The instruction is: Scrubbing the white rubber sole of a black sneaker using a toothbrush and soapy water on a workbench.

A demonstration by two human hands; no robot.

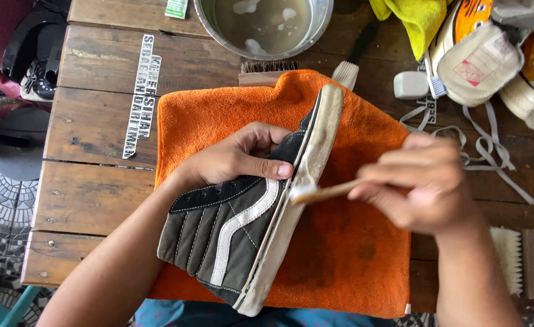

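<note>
On an orange towel (339,242), the left hand (236,158) grips a dark high-top sneaker (230,233) on its side; the right hand (427,188) pinches a small brush (321,192) against the foamy sidewall. Short, light strokes likely suit best.

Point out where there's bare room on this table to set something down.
Bare planks of the wooden table lie left of the orange towel, below the lettered sticker. Crowded: the top right, with spare shoes, laces and yellow cloth.

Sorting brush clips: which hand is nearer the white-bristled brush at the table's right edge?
Right. The right hand is just up-left of the white-bristled brush; the left hand grips the sneaker, far across the orange towel.
</note>
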